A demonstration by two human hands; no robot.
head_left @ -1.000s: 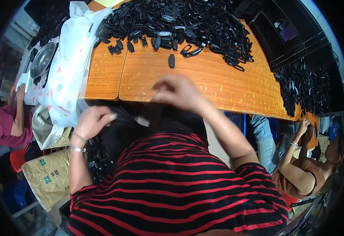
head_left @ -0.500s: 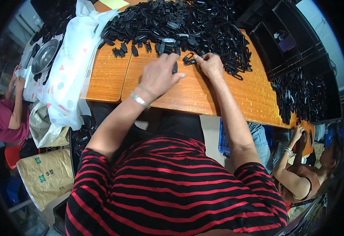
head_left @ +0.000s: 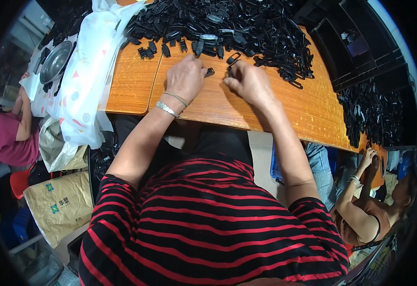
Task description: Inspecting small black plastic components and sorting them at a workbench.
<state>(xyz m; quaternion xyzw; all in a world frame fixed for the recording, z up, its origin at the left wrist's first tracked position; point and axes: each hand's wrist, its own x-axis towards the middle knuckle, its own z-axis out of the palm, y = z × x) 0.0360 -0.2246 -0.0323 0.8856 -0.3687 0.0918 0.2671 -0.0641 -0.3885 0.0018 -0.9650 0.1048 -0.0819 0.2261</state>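
My left hand [head_left: 185, 78] is closed, palm down, just above the table. At its thumb and fingertips a small black plastic buckle piece [head_left: 209, 72] sticks out toward the right. To its right is my right hand [head_left: 253, 84], its fingers curled downward and its thumb drawn in. A dark bit shows at those fingertips, too hidden to name. Just beyond them lies a loop-shaped black buckle piece [head_left: 233, 58]. A large heap of black plastic buckle pieces [head_left: 203, 21] covers the far side of the wooden table [head_left: 218, 107].
Several loose pieces [head_left: 147, 50] lie left of the heap. White patterned plastic sheeting [head_left: 87, 76] and a metal bowl [head_left: 56, 62] are at the left. Black bins [head_left: 361, 47] and another pile of parts [head_left: 368, 112] stand right. One person [head_left: 8, 136] sits left, another [head_left: 361, 217] right.
My left hand has closed at the small buckle piece. The right hand has drawn back from the loop-shaped piece, which stays on the table, and its fingers have curled under. The view has shifted slightly.
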